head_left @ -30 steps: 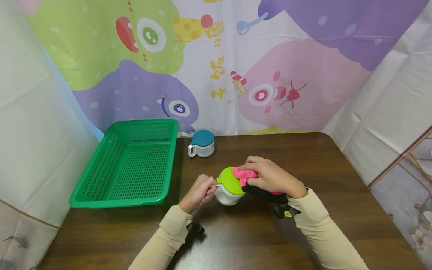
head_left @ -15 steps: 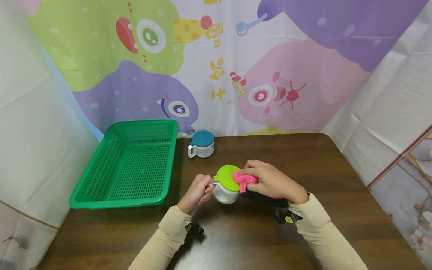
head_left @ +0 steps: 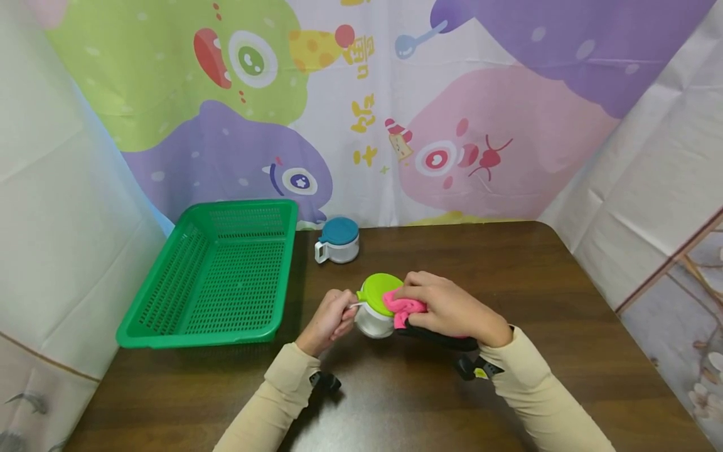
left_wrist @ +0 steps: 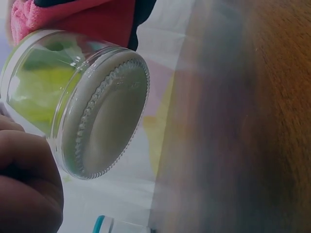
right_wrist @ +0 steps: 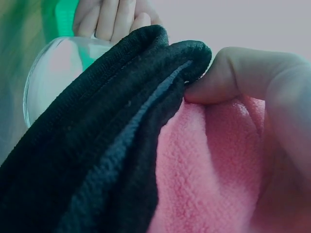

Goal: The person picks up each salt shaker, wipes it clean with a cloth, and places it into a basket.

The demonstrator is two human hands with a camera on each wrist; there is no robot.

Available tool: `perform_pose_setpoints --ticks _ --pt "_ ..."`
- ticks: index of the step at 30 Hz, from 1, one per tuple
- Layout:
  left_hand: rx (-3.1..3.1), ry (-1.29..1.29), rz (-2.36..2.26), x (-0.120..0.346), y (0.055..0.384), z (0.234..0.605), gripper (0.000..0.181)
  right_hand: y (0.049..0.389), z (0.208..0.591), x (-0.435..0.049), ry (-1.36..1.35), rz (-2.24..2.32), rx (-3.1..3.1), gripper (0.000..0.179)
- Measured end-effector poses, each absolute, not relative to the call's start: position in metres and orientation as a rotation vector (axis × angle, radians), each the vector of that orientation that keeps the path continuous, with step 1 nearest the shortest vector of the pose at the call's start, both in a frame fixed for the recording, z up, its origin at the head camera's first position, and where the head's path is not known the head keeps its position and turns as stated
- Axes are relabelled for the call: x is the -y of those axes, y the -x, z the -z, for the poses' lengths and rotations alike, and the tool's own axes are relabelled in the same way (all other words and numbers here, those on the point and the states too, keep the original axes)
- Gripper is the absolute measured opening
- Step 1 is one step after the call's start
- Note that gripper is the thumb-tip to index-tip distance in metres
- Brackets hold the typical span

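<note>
My left hand (head_left: 330, 320) grips the handle of a clear glass seasoning jar (head_left: 375, 321) with a lime-green lid (head_left: 380, 292). In the left wrist view the glass jar (left_wrist: 104, 116) is lifted off the table and tilted, its ribbed round base showing. My right hand (head_left: 449, 307) holds a bunched pink cloth (head_left: 405, 306) with black edging against the right side of the lid and rim. Close up in the right wrist view, the thumb presses into the folds of the pink and black cloth (right_wrist: 194, 160), which hides part of the jar.
A second glass jar with a blue lid (head_left: 340, 232) and white handle stands behind, near the table's back edge. To the left sits a green perforated plastic basket (head_left: 278, 314) with nothing in it. A cartoon-print curtain (head_left: 367, 188) hangs behind the brown wooden table (head_left: 508, 263).
The jar has shifted slightly up and to the left in the head view, along with the left hand. The right hand and cloth have moved a little left, staying against the lid.
</note>
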State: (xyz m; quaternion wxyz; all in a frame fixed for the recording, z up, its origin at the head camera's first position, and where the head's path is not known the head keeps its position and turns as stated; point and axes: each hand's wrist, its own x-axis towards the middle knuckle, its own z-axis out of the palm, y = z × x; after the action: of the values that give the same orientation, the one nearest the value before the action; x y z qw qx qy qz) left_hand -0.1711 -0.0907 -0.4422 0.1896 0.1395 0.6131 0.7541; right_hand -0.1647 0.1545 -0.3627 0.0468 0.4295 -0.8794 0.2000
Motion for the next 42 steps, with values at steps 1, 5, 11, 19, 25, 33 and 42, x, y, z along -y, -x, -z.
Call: perform_pose_setpoints --ticks 1,5,11,19,25,33,42 --pt "-1.72 -0.39 -2.123 0.091 0.171 0.442 0.039 0.164 0.362 -0.154 -1.314 -0.61 2.68 0.035" --pt "-1.714 -0.364 -2.127 0.09 0.172 0.442 0.039 0.163 0.361 -0.149 -1.322 -0.601 2.681 0.035" --pt "-1.725 -0.354 -2.105 0.089 0.173 0.441 0.039 0.162 0.36 -0.144 -1.33 -0.578 2.679 0.036" --pt "-1.761 -0.384 -2.085 0.09 0.175 0.441 0.039 0.163 0.359 -0.137 -1.372 -0.565 2.623 0.037" --pt "-1.825 -0.39 -2.028 0.089 0.175 0.442 0.038 0.163 0.36 -0.135 -1.37 -0.584 2.656 0.039" --pt "-1.877 -0.401 -1.973 0.087 0.174 0.442 0.038 0.164 0.358 -0.133 -1.365 -0.589 2.694 0.039" --pt "-1.885 -0.365 -1.946 0.085 0.173 0.444 0.041 0.168 0.358 -0.131 -1.342 -0.582 2.716 0.038"
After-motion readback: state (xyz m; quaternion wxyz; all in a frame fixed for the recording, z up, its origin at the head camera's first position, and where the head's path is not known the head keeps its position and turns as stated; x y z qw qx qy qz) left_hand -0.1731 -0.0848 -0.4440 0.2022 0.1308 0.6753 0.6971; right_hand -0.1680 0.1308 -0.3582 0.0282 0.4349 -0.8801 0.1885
